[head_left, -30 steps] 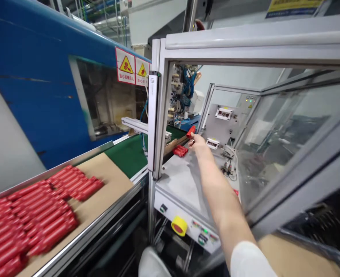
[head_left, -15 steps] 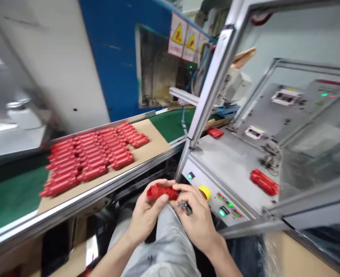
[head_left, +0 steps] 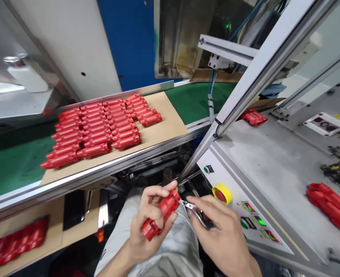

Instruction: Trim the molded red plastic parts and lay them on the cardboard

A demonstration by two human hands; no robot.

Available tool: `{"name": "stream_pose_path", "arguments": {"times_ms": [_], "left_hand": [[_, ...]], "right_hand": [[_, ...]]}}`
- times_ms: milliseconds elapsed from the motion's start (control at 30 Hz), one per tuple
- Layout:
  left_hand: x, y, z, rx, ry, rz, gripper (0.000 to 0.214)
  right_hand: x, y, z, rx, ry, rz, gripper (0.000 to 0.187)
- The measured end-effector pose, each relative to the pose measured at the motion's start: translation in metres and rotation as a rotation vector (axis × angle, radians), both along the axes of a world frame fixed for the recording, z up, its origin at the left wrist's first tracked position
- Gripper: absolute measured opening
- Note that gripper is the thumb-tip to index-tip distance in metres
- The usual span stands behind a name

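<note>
My left hand (head_left: 149,215) is closed around a red ribbed plastic tube-shaped part (head_left: 166,207), tilted with its upper end to the right. My right hand (head_left: 220,227) is wrapped round a pair of small metal nippers (head_left: 197,213). The tips of the nippers are at the upper end of the red part; whether they touch it I cannot tell. Both hands are over my lap. Beyond them, rows of similar red parts (head_left: 96,127) lie on a cardboard sheet (head_left: 170,115).
The cardboard rests on a green conveyor belt (head_left: 200,102) with a metal rail. To the right stands a framed machine bench (head_left: 253,154) with a yellow-ringed red button (head_left: 222,193) and more red parts (head_left: 331,204). More red parts (head_left: 17,242) lie on a lower shelf.
My left hand has turned the red part from nearly level to a steep tilt. My right hand has moved away from it, the nippers now pointing at its end. The view has tilted down.
</note>
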State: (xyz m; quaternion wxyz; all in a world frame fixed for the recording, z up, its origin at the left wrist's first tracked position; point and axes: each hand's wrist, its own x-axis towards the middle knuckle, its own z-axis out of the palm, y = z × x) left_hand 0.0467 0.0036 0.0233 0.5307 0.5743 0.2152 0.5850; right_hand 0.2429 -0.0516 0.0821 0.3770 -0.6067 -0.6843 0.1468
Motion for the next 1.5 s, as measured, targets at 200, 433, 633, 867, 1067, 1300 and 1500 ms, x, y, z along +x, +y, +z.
{"name": "stream_pose_path", "arguments": {"times_ms": [200,433,633,867,1067,1300,1500], "left_hand": [[-0.003,-0.003,-0.005,0.066,0.075,-0.017,0.034],[-0.001,0.002,0.004,-0.206,-0.155,-0.121,0.032],[-0.008,0.005,0.005,-0.642,-0.334,-0.339,0.035],[-0.021,0.006,0.0,-0.712,-0.503,-0.532,0.054],[-0.021,0.001,0.003,-0.779,-0.652,-0.631,0.06],[-0.02,-0.003,0.012,-0.769,-0.664,-0.633,0.062],[-0.018,-0.007,0.012,-0.798,-0.601,-0.591,0.057]], "right_hand": [[-0.005,0.008,0.0,0.096,-0.139,-0.009,0.039],[-0.005,0.009,-0.002,0.117,-0.052,0.024,0.043],[-0.008,0.021,0.003,0.158,-0.066,0.093,0.039],[-0.01,0.032,0.006,0.17,-0.16,0.157,0.042],[-0.003,0.035,0.01,0.203,-0.332,0.245,0.054],[-0.007,0.041,0.007,0.212,-0.388,0.248,0.052],[-0.008,0.042,0.005,0.228,-0.351,0.28,0.044]]}}
